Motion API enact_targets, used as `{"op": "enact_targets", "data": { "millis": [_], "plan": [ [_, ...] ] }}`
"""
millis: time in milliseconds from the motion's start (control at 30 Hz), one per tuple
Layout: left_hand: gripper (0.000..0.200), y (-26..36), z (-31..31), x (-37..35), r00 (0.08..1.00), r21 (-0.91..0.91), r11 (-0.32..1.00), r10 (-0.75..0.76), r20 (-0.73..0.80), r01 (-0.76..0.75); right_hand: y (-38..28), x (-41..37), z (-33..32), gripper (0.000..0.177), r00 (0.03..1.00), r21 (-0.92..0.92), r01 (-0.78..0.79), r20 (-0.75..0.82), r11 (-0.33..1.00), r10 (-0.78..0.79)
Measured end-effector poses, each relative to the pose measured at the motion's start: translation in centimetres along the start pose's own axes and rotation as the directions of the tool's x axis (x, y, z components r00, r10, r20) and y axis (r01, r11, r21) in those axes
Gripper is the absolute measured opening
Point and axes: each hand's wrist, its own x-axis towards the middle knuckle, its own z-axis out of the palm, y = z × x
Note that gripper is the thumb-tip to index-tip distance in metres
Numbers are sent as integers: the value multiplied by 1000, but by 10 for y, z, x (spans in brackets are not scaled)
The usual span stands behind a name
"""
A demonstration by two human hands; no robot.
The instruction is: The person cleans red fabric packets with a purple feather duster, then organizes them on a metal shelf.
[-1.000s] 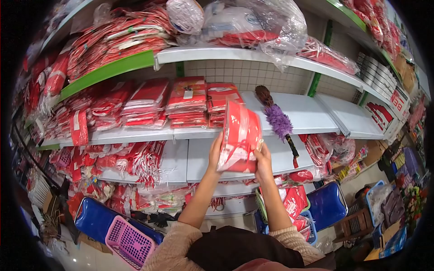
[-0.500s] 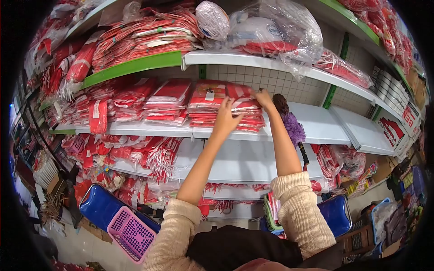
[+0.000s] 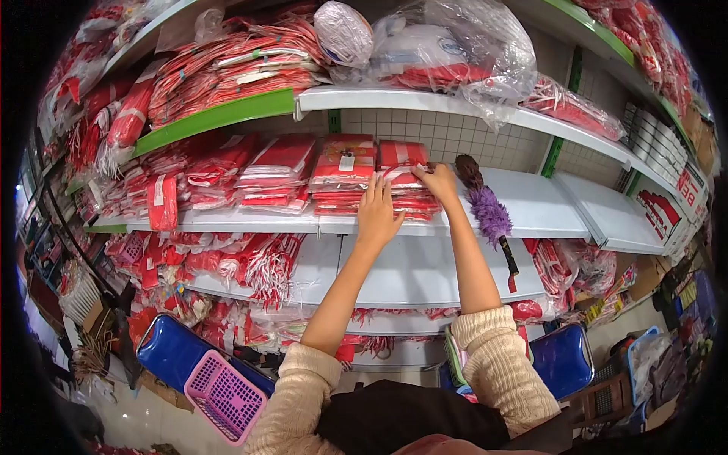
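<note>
Two stacks of red plastic-wrapped packets of folded cloth lie side by side on the middle shelf. The left stack [image 3: 343, 163] has a white label on its top packet. My left hand [image 3: 379, 216] rests with extended fingers on the front of the right stack [image 3: 421, 206]. My right hand [image 3: 440, 184] is at that stack's right side, its fingers bent over the edge of an upper red packet [image 3: 403, 179], partly hidden by the hands. Behind it lies another red packet [image 3: 402, 154]. A purple feather duster [image 3: 489, 212] lies just right of my right hand.
More red packets [image 3: 277, 167] line the shelf to the left. Above, an upper shelf [image 3: 409, 100] holds bagged goods. Lower down are a pink basket [image 3: 227, 398], a blue stool seat [image 3: 171, 353] and another blue seat [image 3: 563, 362]. A printed carton [image 3: 660, 216] stands at right.
My right hand has come down and nearer along the stack's right side. The red packet behind it now shows more fully. My left hand stays on the front, and the view has shifted slightly.
</note>
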Motion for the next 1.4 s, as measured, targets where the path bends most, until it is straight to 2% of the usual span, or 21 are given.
{"op": "enact_targets", "data": {
  "millis": [100, 133, 233, 333, 433, 533, 700, 800, 833, 867, 967, 1033, 1233, 1300, 1400],
  "plan": [
    [67, 5, -1, -6, 999, -36, 999, 10, -49, -11, -4, -27, -4, 60, 981, 102, 111, -168, 989, -93],
    [58, 9, -4, -10, 997, -102, 995, -5, -83, -4, 2, -32, 2, 55, 959, 109, 186, -235, 977, -156],
    [47, 15, -1, -30, 979, -294, 956, -49, -197, -11, -13, -86, 0, 46, 859, 70, 281, -462, 957, -219],
    [36, 31, -2, -55, 980, -441, 895, -138, -142, 62, -12, -137, 0, 38, 868, 255, 343, -453, 904, -202],
    [31, 49, 4, -77, 980, -586, 798, -195, -30, 141, -3, -186, -1, 31, 919, 423, 255, -385, 870, -83],
    [28, 73, 14, -96, 969, -728, 646, -219, 112, 230, 26, -224, 3, 26, 944, 541, 157, -327, 826, 34],
    [26, 121, 40, -128, 943, -859, 394, -76, 324, 327, 68, -288, -12, 20, 904, 610, -66, -298, 790, 306],
    [24, 160, 51, -144, 906, -875, 284, 45, 421, 392, 97, -327, -25, 19, 844, 556, -86, -400, 827, 357],
    [24, 174, 54, -150, 888, -873, 252, 92, 451, 418, 105, -341, -34, 19, 819, 557, -173, -377, 812, 433],
    [24, 187, 62, -157, 882, -882, 230, 141, 449, 412, 115, -354, -39, 19, 783, 571, -172, -415, 803, 464],
    [25, 226, 76, -179, 818, -864, 200, 280, 502, 462, 142, -395, -59, 18, 666, 598, -236, -475, 766, 575],
    [26, 249, 92, -202, 777, -865, 189, 383, 500, 464, 166, -427, -68, 17, 611, 518, -316, -530, 795, 588],
    [24, 312, 110, -271, 595, -812, 171, 600, 535, 559, 207, -525, -77, 18, 353, 531, -539, -562, 653, 748],
    [25, 329, 111, -292, 490, -776, 205, 673, 554, 596, 219, -560, -72, 18, 288, 527, -584, -577, 618, 764],
    [27, 351, 120, -329, 377, -784, 253, 766, 520, 567, 244, -617, -56, 19, 200, 561, -665, -502, 493, 841]
  ]
}}
